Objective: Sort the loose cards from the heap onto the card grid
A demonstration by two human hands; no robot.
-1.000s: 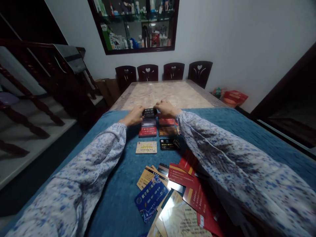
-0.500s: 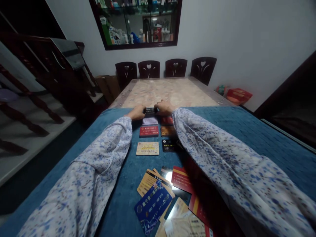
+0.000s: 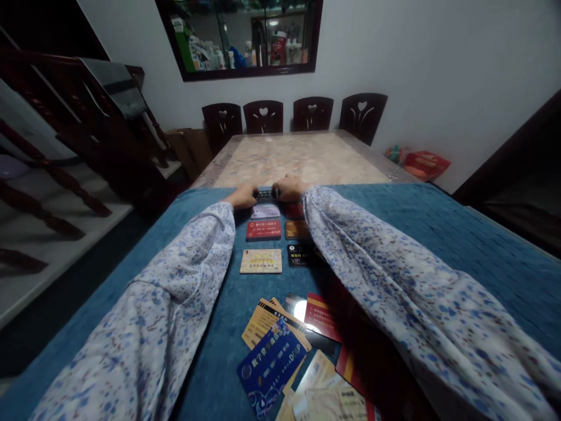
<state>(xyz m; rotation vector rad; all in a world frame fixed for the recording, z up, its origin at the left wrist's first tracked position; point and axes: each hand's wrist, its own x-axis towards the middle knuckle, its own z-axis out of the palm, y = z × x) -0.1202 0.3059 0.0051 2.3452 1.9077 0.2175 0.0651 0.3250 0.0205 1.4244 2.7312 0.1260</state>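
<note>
My left hand (image 3: 242,196) and my right hand (image 3: 290,189) are stretched far forward, fingers closed at opposite ends of a black card (image 3: 265,195) with light printing. It lies at or just above the far end of the blue cloth; which one I cannot tell. Nearer me sit a pale lilac card (image 3: 265,211), a red card (image 3: 263,230), a cream card (image 3: 261,261), a gold-brown card (image 3: 296,230) and a black VIP card (image 3: 300,255), in two columns. My right sleeve partly covers the right column, including a dark red card (image 3: 294,210).
Close to me is a loose overlapping pile with a blue card (image 3: 272,369), a yellow card (image 3: 263,324) and a red card (image 3: 323,316). Blue cloth (image 3: 438,245) covers the near table; bare marbled tabletop (image 3: 298,155) lies beyond. Several dark chairs (image 3: 313,114) stand at the far side.
My right fingers have curled in more tightly at the black card's right end. The view has tilted down slightly. The laid-out cards and the pile have not moved on the cloth.
</note>
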